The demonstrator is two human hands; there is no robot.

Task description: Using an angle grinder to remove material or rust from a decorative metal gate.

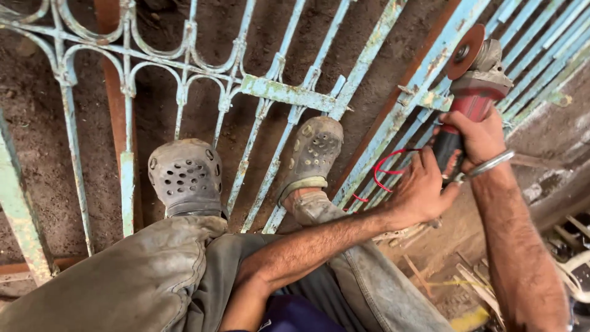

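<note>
- Red angle grinder (470,92) held up over the old blue metal gate (289,95), near the gate's right side.
- Long body of the grinder pointing up and away from the person, rusty round disc (465,43) at the far top end, tilted on its edge, not touching the gate.
- Right hand (476,136) wrapped around the lower body of the grinder, fingers (444,128) curled tight on it.
- Left hand (421,190) just below the right hand, at the tail end of the grinder, fingers bent near the red wire (384,167); cannot tell if pinching the wire or only touching.
- Right hand nearer the disc, left hand nearer the tail.
- Two feet in grey holey shoes (184,175) standing on the gate bars, left of the grinder.
</note>
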